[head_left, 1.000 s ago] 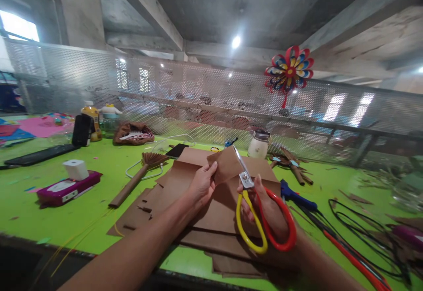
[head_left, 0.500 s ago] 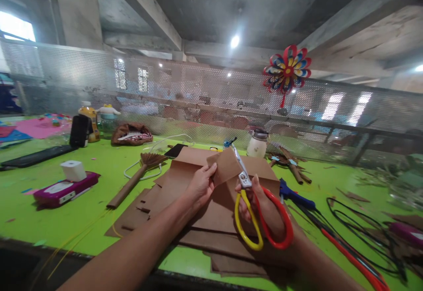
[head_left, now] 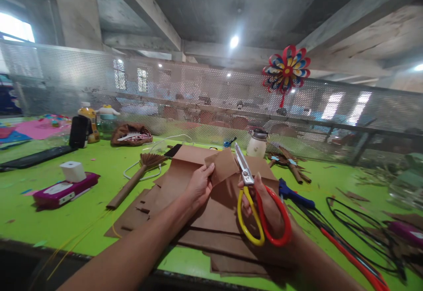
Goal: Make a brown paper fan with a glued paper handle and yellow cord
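My left hand [head_left: 200, 184] pinches a small piece of brown paper [head_left: 224, 167] between thumb and fingers, above the stack of brown paper sheets [head_left: 185, 167]. In my right hand [head_left: 264, 200] is a pair of scissors [head_left: 245, 172] with one yellow and one red handle loop. The blades point up and away, close beside the right edge of the small piece. They look nearly closed, and a narrow gap seems to lie between them and the paper. Some of my right fingers are hidden behind the handles.
Left of the stack lie a rolled paper stem with a pleated fan top [head_left: 130, 185] and a purple box [head_left: 66, 189]. A blue glue gun [head_left: 295, 194] and black cable [head_left: 357, 233] lie to the right. Behind stand a jar [head_left: 257, 144] and a perforated metal screen [head_left: 198, 92].
The scissors have come away from the paper's edge, shifting slightly right, and their blades look more closed together. My left hand holds the paper in nearly the same place.
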### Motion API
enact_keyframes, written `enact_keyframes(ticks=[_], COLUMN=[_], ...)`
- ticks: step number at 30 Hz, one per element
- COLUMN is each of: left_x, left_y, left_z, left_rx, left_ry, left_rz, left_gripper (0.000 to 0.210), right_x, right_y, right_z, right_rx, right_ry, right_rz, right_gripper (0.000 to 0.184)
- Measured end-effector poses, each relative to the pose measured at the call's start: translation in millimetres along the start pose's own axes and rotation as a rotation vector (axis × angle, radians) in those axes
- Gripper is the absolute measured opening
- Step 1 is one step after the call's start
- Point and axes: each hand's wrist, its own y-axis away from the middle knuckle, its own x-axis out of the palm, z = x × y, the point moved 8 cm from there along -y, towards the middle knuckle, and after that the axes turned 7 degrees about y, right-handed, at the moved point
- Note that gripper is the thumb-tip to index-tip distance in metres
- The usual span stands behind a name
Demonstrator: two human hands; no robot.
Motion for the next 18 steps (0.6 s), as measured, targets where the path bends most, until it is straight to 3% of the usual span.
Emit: enact_keyframes(ticks=[4, 10, 14, 18], left_x=[-6.9, -4.9, -3.9, -10.7], left_y=[-2.1, 2.6, 1.9, -3.2], left_z=[-2.6, -6.3, -11.5, -25.8], left_rx=[0.007, -0.012, 0.023, 0.098], left_ry=[-0.03, -0.066, -0.081, -0.051], left_rz=[-0.048, -0.095, -0.116, -0.175], left_gripper=[0.014, 0.011, 0.013, 0.011], right_x=[-18.3, -53.3, -83.9, -106.9], right_y=[-5.0, -14.6, -25.9, -29.3], right_z=[5.3, 45.4, 45.8, 37.1], right_rx=[-0.061, -0.343, -0.253, -0.181], right_ry=[0.154, 1.125, 1.596, 1.701], right_rz=[-0.046, -0.18, -0.29, -0.382], right_gripper=[0.045, 0.03, 0.034, 0.038])
